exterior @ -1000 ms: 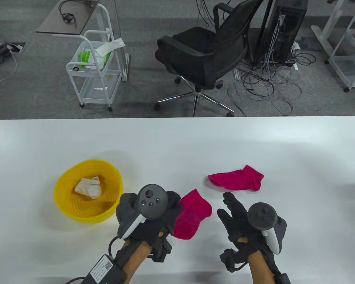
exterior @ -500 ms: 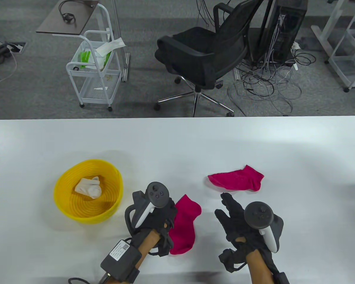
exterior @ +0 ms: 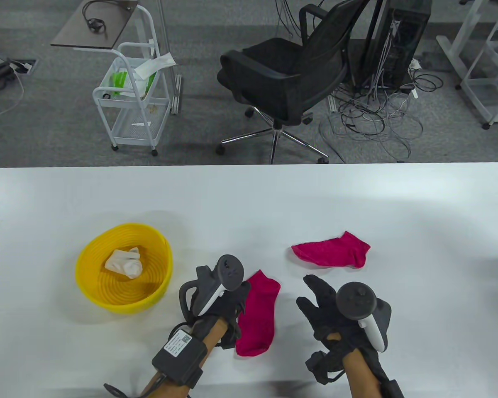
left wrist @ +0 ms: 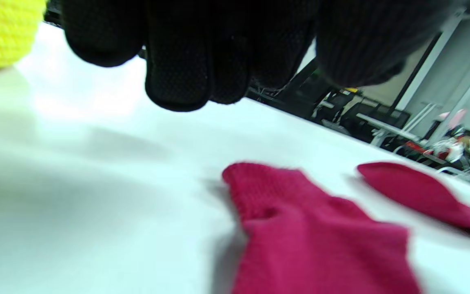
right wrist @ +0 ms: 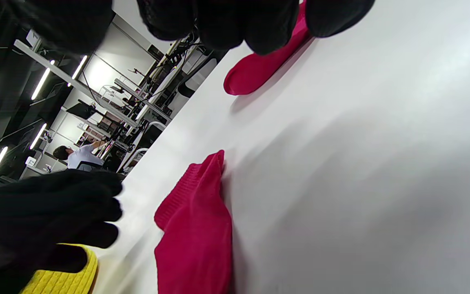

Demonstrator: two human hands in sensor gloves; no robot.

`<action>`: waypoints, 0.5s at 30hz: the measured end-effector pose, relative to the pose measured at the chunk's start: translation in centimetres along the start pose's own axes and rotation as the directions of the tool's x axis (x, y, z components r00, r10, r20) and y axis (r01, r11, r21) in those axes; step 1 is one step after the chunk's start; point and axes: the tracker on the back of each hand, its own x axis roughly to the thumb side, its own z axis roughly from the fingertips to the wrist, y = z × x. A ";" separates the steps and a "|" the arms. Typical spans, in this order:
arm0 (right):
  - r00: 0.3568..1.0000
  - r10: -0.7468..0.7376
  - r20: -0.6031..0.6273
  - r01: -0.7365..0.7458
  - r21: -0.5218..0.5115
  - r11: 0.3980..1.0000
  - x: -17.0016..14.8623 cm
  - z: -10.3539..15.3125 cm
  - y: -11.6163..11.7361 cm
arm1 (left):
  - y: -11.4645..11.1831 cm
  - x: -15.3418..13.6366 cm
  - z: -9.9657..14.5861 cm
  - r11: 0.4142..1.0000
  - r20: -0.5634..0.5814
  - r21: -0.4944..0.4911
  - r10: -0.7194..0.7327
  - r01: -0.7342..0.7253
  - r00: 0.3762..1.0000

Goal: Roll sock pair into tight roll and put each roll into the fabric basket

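Note:
A magenta sock [exterior: 257, 319] lies flat and lengthwise near the table's front edge, its cuff end far from me [left wrist: 312, 241] [right wrist: 198, 232]. My left hand [exterior: 238, 300] stands on its side against the sock's left edge. Its fingers [left wrist: 178, 81] hang loosely above the table and hold nothing. The second magenta sock [exterior: 332, 251] lies flat further back to the right [left wrist: 418, 196] [right wrist: 259, 69]. My right hand [exterior: 317, 296] hovers between the two socks with fingers spread, empty. The yellow fabric basket [exterior: 87, 286] stands at the left with a white sock roll [exterior: 124, 262] inside.
The white table [exterior: 249, 199] stretches wide behind the socks. Beyond its far edge are a black office chair [exterior: 286, 78], a white cart [exterior: 128, 99] and tangled cables [exterior: 373, 120] on the floor. The basket's wall [left wrist: 2, 32] [right wrist: 63, 277] is close to my left hand.
My left hand dragged the near sock toward the front edge and turned it lengthwise, then rolled onto its side and lifted off it. My right hand drifted slightly left.

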 end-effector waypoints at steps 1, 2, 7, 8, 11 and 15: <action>1.000 0.003 0.002 -0.003 0.003 1.000 0.0 0.0 0.0 | 0.7 -0.1 0.7 0.999 0.013 -0.003 0.040 -0.040 0.999; 1.000 0.005 0.004 -0.005 0.005 1.000 0.0 0.0 0.0 | 1.4 -0.3 1.5 0.995 0.035 -0.007 0.096 -0.095 0.995; 1.000 0.014 0.027 -0.014 0.028 1.000 0.4 0.1 0.3 | 3.7 -2.1 5.7 0.953 0.137 -0.024 0.302 -0.302 0.943; 0.999 0.016 0.043 -0.019 0.050 0.999 0.5 0.1 0.4 | 3.9 -2.5 6.3 0.943 0.144 -0.034 0.333 -0.332 0.932; 0.997 0.023 0.073 -0.028 0.074 0.997 0.9 0.4 0.7 | 4.2 -3.6 7.7 0.899 0.171 -0.094 0.438 -0.428 0.882; 0.992 0.034 0.120 -0.046 0.095 0.994 1.7 0.9 1.2 | 3.9 -5.0 8.6 0.881 0.180 -0.123 0.472 -0.456 0.863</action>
